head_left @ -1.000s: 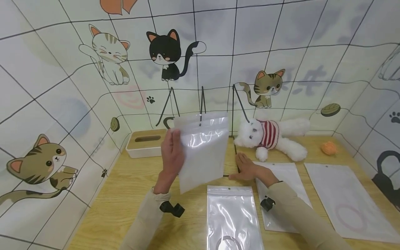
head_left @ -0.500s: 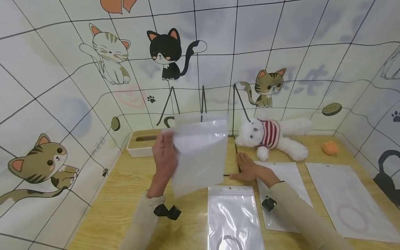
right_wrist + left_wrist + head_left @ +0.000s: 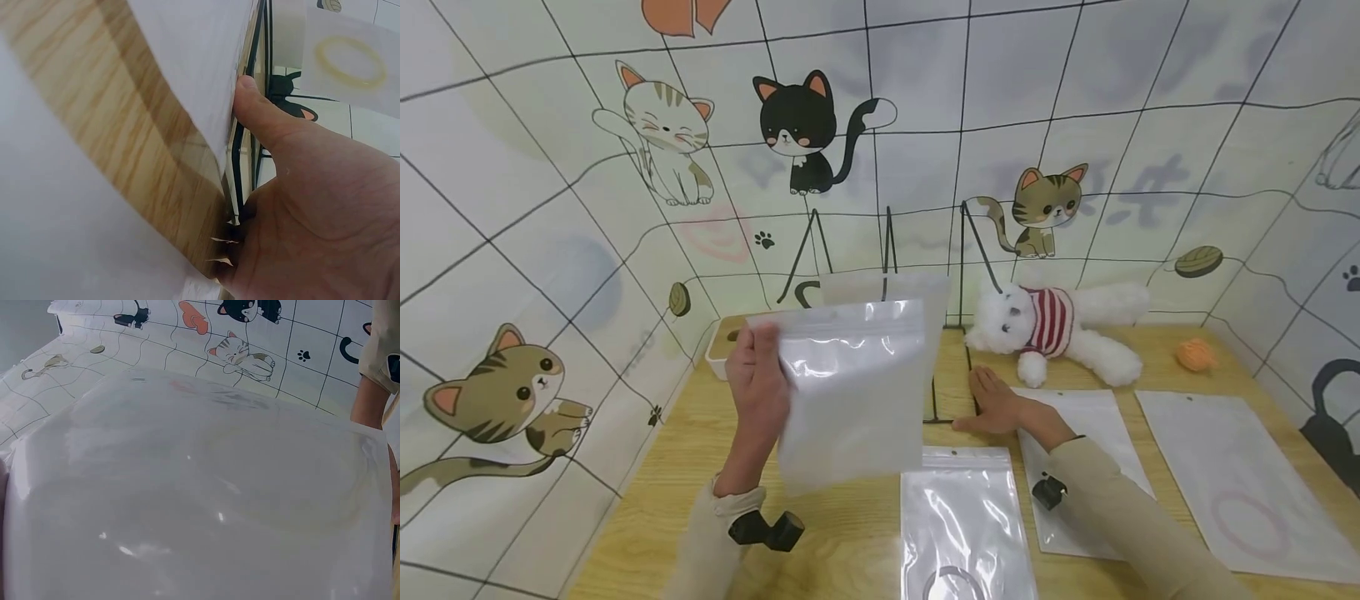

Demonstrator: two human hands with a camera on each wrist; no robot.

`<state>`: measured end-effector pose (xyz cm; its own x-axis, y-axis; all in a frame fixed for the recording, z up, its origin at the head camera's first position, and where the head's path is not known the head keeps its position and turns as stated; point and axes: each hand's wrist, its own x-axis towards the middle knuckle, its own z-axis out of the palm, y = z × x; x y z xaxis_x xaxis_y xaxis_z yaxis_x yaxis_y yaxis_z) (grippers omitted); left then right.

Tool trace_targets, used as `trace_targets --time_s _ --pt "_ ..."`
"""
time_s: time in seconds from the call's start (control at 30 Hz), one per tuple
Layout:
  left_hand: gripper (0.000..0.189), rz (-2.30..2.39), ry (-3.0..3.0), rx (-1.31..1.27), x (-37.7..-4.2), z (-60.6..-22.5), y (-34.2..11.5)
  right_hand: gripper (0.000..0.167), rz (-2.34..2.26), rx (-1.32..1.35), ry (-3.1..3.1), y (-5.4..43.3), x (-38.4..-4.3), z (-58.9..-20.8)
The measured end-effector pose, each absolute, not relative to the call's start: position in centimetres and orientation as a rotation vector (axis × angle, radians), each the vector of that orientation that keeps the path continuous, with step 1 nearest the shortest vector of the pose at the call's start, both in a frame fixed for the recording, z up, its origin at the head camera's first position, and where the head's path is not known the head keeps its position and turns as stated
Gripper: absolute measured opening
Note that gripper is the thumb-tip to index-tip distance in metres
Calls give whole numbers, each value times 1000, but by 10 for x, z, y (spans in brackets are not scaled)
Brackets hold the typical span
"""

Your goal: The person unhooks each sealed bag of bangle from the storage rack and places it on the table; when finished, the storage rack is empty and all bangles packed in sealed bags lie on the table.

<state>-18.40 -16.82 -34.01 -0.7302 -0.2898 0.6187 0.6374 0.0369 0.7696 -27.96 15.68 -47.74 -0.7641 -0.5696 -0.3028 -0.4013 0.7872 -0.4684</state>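
Note:
My left hand (image 3: pixel 758 387) pinches the left edge of a white-and-clear zip bag (image 3: pixel 850 400), which it holds up in front of a black wire rack (image 3: pixel 964 250). In the left wrist view the held bag (image 3: pixel 187 506) fills most of the picture, and a faint yellowish ring shows through it. Behind it a second zip bag (image 3: pixel 935 292) hangs on the rack, mostly hidden. My right hand (image 3: pixel 1003 407) rests low at the rack's base with straight fingers and the thumb spread. Black wire (image 3: pixel 237 162) runs beside that thumb in the right wrist view.
Flat on the wooden table (image 3: pixel 662 492) lie a front zip bag (image 3: pixel 962 517), a bag under the right forearm (image 3: pixel 1090 425) and a right-hand bag (image 3: pixel 1210 450). At the back are a wood-topped box (image 3: pixel 718 354), a white plush toy (image 3: pixel 1048 325) and an orange ball (image 3: pixel 1195 356).
My left hand has moved left and toward me with one zip bag, away from the rack, so another bag hanging behind now shows. My right hand has stayed in place.

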Motion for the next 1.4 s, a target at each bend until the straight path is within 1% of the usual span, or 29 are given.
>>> trace_targets --time_s 0.2,0.43,0.63,0.83,1.1,1.23,1.4 --pt "24 -1736 -1775 -222 -171 -339 -181 109 -534 -705 2561 157 -279 -475" --pt "27 -1800 -1841 -70 -164 -355 -196 108 -529 -711 2557 158 -280 -481" --pt "37 -1824 -1984 14 -169 -374 -208 108 -547 -710 2552 159 -279 -482" --pt "41 -1741 -2152 85 -184 -402 -225 109 -539 -716 2549 158 -279 -481" --pt "44 -1615 -2297 131 -203 -444 -251 110 -536 -715 2561 160 -280 -482" --pt "41 -1546 -2404 117 -202 -463 -259 109 -525 -732 2563 159 -280 -482" --pt "39 -1486 -2492 41 -195 -476 -259 108 -539 -723 2557 158 -278 -479"
